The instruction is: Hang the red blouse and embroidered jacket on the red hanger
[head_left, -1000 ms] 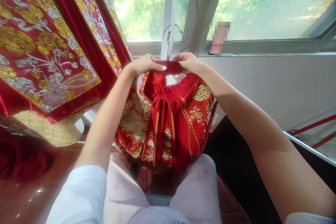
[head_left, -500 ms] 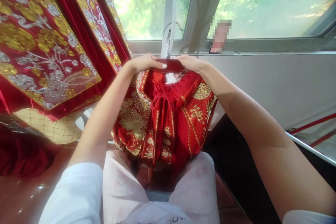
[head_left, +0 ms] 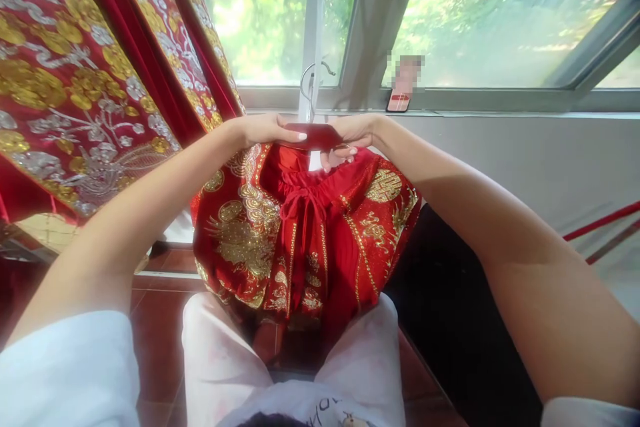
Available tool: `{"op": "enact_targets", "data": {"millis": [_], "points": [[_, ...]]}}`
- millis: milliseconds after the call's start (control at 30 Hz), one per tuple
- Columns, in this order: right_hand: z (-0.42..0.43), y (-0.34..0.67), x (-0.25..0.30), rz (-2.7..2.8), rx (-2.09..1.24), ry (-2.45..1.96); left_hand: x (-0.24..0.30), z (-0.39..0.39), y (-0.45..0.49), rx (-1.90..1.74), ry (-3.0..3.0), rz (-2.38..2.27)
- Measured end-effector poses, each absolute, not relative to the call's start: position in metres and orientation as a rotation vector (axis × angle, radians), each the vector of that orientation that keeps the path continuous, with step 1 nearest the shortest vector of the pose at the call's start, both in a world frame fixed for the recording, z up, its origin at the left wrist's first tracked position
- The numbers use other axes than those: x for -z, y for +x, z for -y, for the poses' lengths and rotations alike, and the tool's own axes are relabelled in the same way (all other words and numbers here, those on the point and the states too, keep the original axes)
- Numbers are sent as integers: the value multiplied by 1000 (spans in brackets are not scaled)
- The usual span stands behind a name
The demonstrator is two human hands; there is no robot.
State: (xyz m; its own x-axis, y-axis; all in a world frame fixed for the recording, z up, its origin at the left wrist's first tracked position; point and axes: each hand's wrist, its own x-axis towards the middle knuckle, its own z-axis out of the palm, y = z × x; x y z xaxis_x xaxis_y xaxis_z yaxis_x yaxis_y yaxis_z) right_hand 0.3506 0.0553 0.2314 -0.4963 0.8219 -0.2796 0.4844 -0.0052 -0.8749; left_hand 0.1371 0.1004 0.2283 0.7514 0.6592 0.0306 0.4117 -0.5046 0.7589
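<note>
A dark red hanger with a metal hook is held up before the window. My left hand is closed on its left side, thumb lying along the front. At the other end, my right hand grips the hanger, its fingers curled below the bar near the garment's neckline. From the hanger hangs a red garment with gold and silver embroidery. A red drawstring bow is tied at its gathered middle. The lower hem reaches down between my knees.
Large red cloths with gold and silver embroidery hang at the left. A phone, partly blurred out, leans on the windowsill. On the right lies a black surface. A red bar shows at the far right.
The view has shifted slightly, and my left elbow is farther out to the left. My right hand's fingers now show curled under the hanger. The garment's sides are spread a little wider.
</note>
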Motion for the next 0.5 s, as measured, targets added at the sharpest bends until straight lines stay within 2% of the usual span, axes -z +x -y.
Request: {"op": "enact_targets", "data": {"millis": [133,333,500], "points": [[-65,349,-234,2019,-1486,-1356,-231,-97,139,-355,2156,-803],[-77,352,-224,2101,-1268,-1307,-235,-97,136,-319,2161,-918],[-63,351,-218,1945,-1093,-1328,-234,-103,131,-336,2173,-933]]}}
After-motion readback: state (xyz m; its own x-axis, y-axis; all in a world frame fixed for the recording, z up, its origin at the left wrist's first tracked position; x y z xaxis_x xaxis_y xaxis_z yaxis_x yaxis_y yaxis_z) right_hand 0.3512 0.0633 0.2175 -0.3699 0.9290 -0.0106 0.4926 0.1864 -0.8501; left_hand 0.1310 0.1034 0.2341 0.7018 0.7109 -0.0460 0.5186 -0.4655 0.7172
